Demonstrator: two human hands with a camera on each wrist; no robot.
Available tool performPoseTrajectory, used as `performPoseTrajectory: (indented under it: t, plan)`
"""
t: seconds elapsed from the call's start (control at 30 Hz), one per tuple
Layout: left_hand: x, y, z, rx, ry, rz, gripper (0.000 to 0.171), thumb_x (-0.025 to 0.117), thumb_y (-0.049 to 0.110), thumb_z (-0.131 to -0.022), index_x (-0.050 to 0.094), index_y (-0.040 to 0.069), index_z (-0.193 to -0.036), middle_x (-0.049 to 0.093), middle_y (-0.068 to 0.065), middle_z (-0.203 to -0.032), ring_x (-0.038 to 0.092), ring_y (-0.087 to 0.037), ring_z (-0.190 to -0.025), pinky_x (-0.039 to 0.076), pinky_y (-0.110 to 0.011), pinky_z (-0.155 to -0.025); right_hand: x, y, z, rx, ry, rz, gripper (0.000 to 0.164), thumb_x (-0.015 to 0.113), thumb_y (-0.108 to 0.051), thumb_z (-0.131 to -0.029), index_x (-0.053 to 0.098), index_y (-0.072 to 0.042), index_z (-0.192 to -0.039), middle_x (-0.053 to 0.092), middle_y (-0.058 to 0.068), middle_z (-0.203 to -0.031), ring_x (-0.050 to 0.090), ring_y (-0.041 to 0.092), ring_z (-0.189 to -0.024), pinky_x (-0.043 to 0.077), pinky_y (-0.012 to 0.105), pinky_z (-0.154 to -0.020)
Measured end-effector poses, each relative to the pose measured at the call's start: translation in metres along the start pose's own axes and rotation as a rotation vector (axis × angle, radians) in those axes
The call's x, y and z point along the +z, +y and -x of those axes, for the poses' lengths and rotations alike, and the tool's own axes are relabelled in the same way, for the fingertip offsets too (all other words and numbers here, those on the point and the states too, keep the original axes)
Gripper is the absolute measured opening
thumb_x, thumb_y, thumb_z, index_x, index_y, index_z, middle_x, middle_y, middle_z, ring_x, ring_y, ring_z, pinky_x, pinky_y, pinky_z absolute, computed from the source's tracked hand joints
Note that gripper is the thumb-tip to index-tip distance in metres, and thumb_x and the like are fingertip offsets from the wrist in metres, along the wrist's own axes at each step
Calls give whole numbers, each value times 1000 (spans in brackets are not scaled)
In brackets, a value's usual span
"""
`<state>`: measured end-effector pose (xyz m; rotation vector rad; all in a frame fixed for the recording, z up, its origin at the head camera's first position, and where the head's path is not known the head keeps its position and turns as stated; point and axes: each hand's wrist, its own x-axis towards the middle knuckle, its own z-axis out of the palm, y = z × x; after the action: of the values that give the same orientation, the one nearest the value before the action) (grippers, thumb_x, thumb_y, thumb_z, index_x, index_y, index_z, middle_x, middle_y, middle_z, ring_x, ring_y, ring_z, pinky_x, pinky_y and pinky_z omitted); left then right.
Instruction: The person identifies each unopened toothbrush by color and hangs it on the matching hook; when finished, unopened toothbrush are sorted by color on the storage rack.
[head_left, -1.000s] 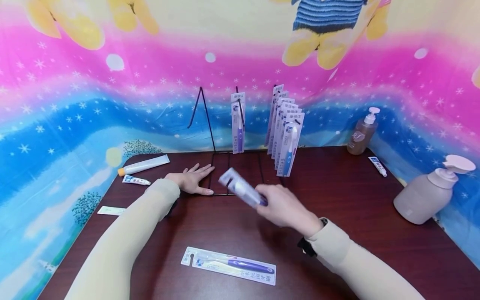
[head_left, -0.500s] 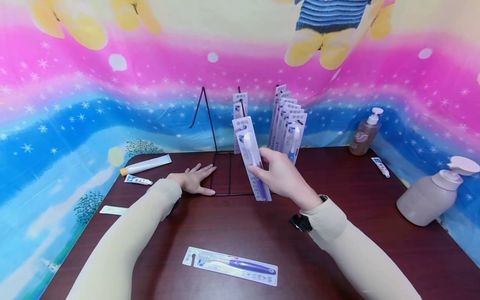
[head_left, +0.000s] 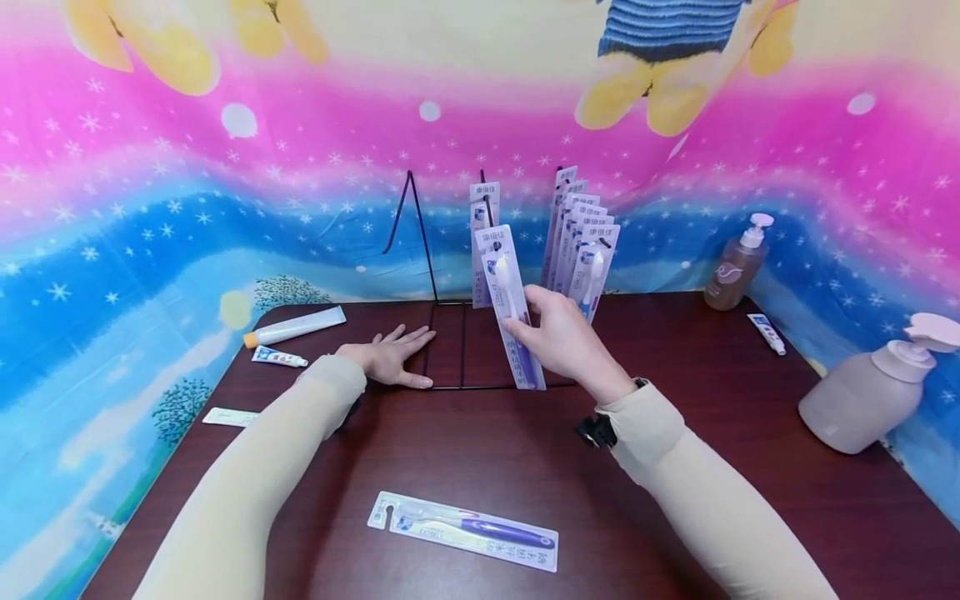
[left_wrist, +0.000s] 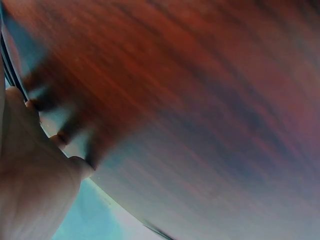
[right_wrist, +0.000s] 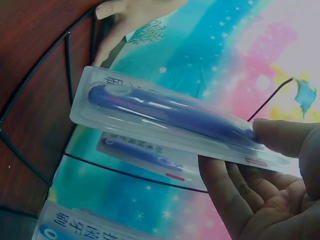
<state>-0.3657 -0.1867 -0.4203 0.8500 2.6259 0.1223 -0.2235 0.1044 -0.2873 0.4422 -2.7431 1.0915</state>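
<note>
My right hand (head_left: 562, 337) pinches a packaged toothbrush (head_left: 504, 287) with a purple handle between thumb and fingers. The pack leans slightly, and its holed top end overlaps the tip of the middle hook of a black wire rack (head_left: 462, 350). In the right wrist view the purple handle (right_wrist: 165, 112) shows through the clear blister. Behind it, another toothbrush pack (head_left: 480, 268) hangs on that middle hook. Fingers spread, my left hand (head_left: 392, 357) rests flat at the left side of the rack's base. A further purple toothbrush pack (head_left: 465, 532) lies on the table in front.
Several toothbrush packs (head_left: 596, 267) hang on the right hook; the left hook (head_left: 397, 218) is bare. At left lie a white tube (head_left: 300, 325), a small tube (head_left: 279, 357) and a pale packet (head_left: 228, 417). At right stand a brown pump bottle (head_left: 733, 271), a grey pump bottle (head_left: 862, 400) and another small tube (head_left: 767, 333).
My right hand has raised the toothbrush pack from low over the table, turned it upright and moved it to the middle hook's tip. My left hand has stayed on the rack's base.
</note>
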Motion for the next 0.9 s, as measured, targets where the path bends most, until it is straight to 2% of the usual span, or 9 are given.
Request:
performPoseTrajectory:
  t: [0.17, 0.4, 0.57, 0.73, 0.9]
  plan:
    - [0, 0, 0, -1, -3, -11, 104, 47, 78, -71, 2, 26, -149, -3, 0, -154, -5, -35, -137, 5, -61, -103, 3, 4, -17, 39, -18, -8, 41, 61, -28, -89, 52, -15, -127, 62, 4, -111, 63, 14, -84, 52, 36, -70]
    - [0, 1, 1, 1, 4, -4, 105, 47, 79, -70, 3, 26, -149, -2, 1, -154, -5, -34, -138, 5, -61, -103, 10, 7, -51, 75, -9, -35, 38, 59, -28, -91, 53, -12, -125, 63, 6, -108, 63, 15, -85, 52, 35, -69]
    - [1, 3, 0, 0, -1, 3, 103, 48, 76, -73, 3, 25, -149, -2, 0, -154, -5, -35, -137, 5, -61, -103, 17, 11, -72, 116, 12, -37, 29, 53, -29, -94, 55, -9, -115, 62, 7, -106, 61, 17, -88, 50, 37, -73]
    - [1, 4, 0, 2, 1, 6, 104, 47, 79, -70, 3, 27, -149, -3, 3, -154, -6, -33, -138, 5, -60, -104, 21, 13, -84, 164, 31, -44, 26, 47, -32, -96, 54, -9, -106, 59, 9, -108, 59, 19, -93, 49, 39, -75]
    - [1, 1, 0, -4, 4, -9, 105, 44, 82, -68, 2, 29, -149, -4, 4, -154, -6, -32, -138, 4, -60, -104, 23, 12, -91, 193, 17, -78, 28, 46, -35, -96, 52, -10, -107, 58, 8, -113, 58, 20, -97, 49, 40, -78]
